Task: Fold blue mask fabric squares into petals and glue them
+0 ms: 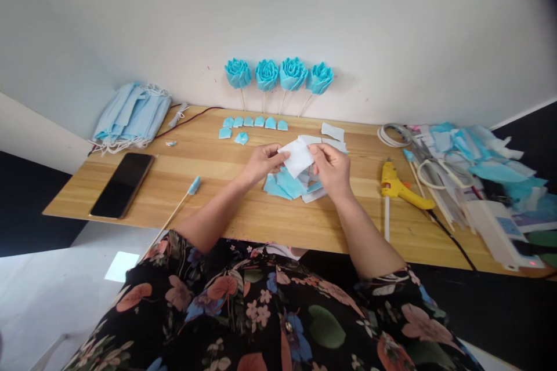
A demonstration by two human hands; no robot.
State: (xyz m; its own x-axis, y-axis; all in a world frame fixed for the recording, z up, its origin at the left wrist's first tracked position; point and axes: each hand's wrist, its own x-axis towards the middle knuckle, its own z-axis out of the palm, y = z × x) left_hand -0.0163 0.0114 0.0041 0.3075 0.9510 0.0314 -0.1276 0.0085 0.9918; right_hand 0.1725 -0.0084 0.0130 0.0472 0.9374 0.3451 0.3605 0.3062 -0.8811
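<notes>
Both hands hold one white square (298,156) just above the table (243,214). Left hand (261,162) pinches its left edge w/ thumb & fingers; right hand (333,169) pinches the right edge. Under them sits a pile of blue & white pieces (287,185). Yellow glue gun (398,186) lies to the right, near a messy heap of scraps (474,168). Black phone (122,184) and a stack of blue masks (130,117) are far left. Four blue roses (278,74) lean on the wall, w/ small folded petals (255,123) in a row below.
</notes>
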